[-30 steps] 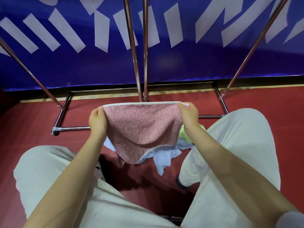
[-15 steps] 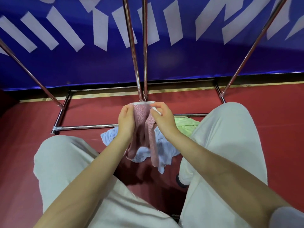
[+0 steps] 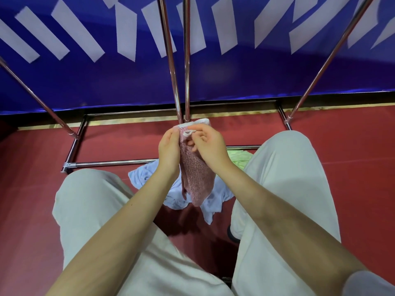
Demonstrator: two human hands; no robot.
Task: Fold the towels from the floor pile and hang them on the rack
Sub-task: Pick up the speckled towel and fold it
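A pink towel (image 3: 197,178) with a white hem hangs folded in half between my hands, above the floor pile. My left hand (image 3: 170,149) grips its upper left edge. My right hand (image 3: 208,145) pinches the white hem at the top right, fingers curled against the cloth. Below, on the red floor, lie a light blue towel (image 3: 215,201) and a green towel (image 3: 240,158), partly hidden by my arms and knee. The metal rack (image 3: 178,88) rises right behind the hands, its bars bare.
My knees in pale trousers flank the pile. The rack's base frame (image 3: 111,163) lies on the red floor. Slanted rack poles (image 3: 320,65) stand to both sides. A blue wall banner with white marks closes off the back.
The towel was spread wide between my hands a second ago. My hands have come together, folding it in half, and my right hand now adjusts its hold on the hem.
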